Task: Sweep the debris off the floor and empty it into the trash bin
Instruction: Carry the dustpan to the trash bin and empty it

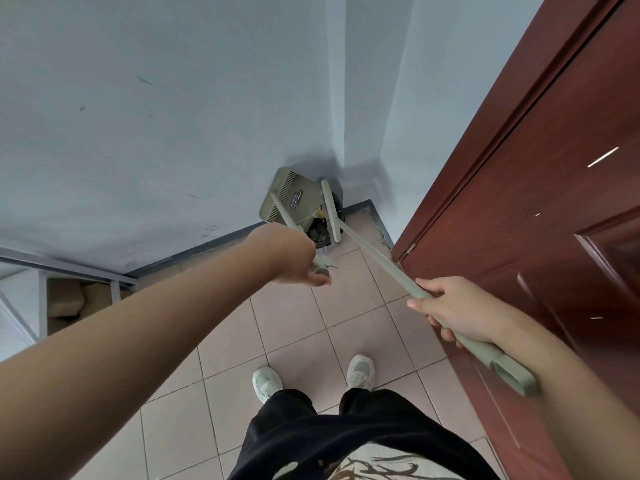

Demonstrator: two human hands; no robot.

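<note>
Two long-handled tools met over the small dark trash bin (322, 237), which stood on the pinkish tiled floor (304, 327) in the corner between the pale blue wall (156, 116) and the reddish-brown wooden door (536, 174). The left hand (294, 259) was closed round the top of the handle of the grey-green plastic dustpan (287, 197); its fingers were mostly hidden behind the back of the hand. The pan was tipped up at the bin's left rim, its labelled face turned toward the camera. The right hand (450, 311) was wrapped round the handle of the grey-green broom (374, 259), partway along its length, with the looped end sticking out behind the wrist.

The bin lay ahead of both hands, away from the person's feet. The left hand was much the nearer to it, just short of the rim. The dustpan's handle ran from that hand up and away to the left. The broom's long axis ran diagonally from the right hand to its narrow head, which stood at the bin's right side. Whether any debris remained in the pan could not be told. The coming move probably called for tilting the pan further toward the opening, with the broom head close enough to brush it out.
</note>
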